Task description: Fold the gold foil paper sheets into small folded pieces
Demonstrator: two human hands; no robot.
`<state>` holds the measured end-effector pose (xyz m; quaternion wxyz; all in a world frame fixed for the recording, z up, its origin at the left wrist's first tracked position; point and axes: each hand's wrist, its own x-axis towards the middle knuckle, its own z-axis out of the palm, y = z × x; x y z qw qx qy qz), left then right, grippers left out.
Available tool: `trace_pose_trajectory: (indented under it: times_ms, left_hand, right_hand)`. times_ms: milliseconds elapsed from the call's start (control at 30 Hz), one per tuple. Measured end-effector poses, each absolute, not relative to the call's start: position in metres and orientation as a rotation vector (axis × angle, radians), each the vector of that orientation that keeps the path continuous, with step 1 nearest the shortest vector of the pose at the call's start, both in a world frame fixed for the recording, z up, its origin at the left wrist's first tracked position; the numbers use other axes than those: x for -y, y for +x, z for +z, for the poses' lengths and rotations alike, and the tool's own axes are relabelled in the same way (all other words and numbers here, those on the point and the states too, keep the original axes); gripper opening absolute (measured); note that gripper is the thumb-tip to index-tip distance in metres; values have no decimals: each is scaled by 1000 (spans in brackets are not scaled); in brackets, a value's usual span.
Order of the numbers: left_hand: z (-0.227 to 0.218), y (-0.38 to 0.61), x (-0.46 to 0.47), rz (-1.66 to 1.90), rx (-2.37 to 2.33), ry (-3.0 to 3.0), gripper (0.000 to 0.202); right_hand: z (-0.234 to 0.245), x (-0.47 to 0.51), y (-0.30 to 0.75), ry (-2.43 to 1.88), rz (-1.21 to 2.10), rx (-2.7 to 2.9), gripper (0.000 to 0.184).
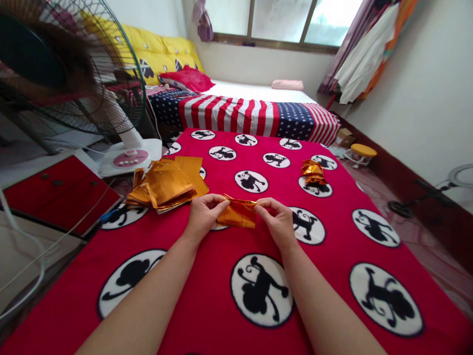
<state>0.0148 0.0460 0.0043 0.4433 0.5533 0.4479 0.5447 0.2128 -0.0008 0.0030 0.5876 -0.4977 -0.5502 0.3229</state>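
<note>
Both hands are up at the middle of the red blanket (332, 276), the one with the black monkey prints in white circles. Between them is a single sheet of gold foil (236, 216), lifted just off the cloth and part folded, with its upper edge creased over. The left hand (204, 213) pinches the sheet's left end, grip clamped on the foil with thumb and fingers. The right hand (278, 221) does the same at the right end, pinching the top edge. So both grips are shut on that one sheet, with the forearms reaching in from the near edge.

Off to the left, near the left hand but not touching it, lies a loose stack of flat gold sheets (168, 185), fanned out and unfolded. To the right and further back, well apart from the hands, sits a small heap of crumpled-looking folded gold pieces (313, 172).

Going by those two piles, I'd say only a few pieces are finished and a good many flat sheets remain, and the one in hand is midway through its folds.

Around the edges, a standing fan (127, 158) is at the left beside a red cabinet (55, 192). A bed with a flag-pattern cover (244, 114) lies beyond, and a yellow stool (363, 151) stands on the floor at the right.
</note>
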Motion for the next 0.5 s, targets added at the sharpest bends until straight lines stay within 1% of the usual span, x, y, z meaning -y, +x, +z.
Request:
trace_pose_trajectory:
  times_ms: [133,367,500]
  left_hand:
    - [4,14,-46,1352,-1107,1398,21]
    - [2,13,-47,1331,-1098,1408,20]
    - [2,13,-46,1322,-1082,1395,23]
  right_hand:
    - [1,1,213,-1203,732,1243,17]
    - [3,1,212,-1186,655,1280,15]
    - [8,2,212,-1128,719,1298,16]
